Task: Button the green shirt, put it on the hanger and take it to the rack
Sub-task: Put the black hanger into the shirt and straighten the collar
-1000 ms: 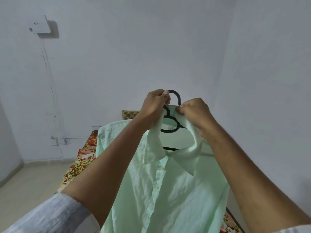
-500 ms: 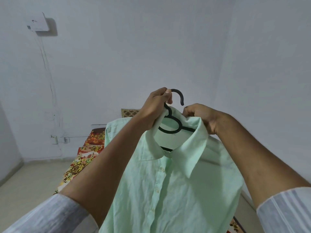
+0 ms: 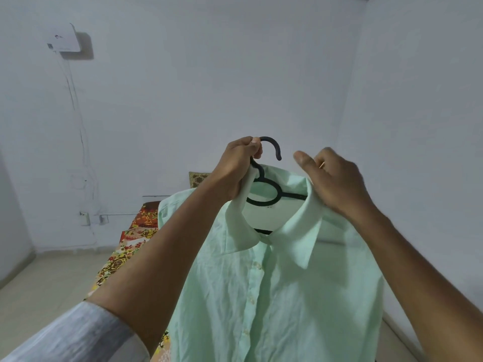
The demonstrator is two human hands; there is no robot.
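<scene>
A pale green shirt (image 3: pixel 282 296) hangs buttoned on a black hanger (image 3: pixel 270 197), held up in front of me. My left hand (image 3: pixel 235 171) grips the hanger's neck just below the hook, together with the left side of the collar. My right hand (image 3: pixel 334 181) rests on the right side of the collar, fingers curled over the fabric and thumb raised free. The hook (image 3: pixel 273 146) sticks up between my hands. The hanger's shoulders are hidden inside the shirt.
A bed with a floral cover (image 3: pixel 136 239) lies below and behind the shirt, against the back wall. A white box (image 3: pixel 64 40) is mounted high on the wall at left, with cables running down to sockets (image 3: pixel 94 218). Another wall stands close on the right.
My right hand has slid from the collar's back to its right side and loosened. The shirt now sits squarer on the hanger, collar spread. My left hand kept its grip.
</scene>
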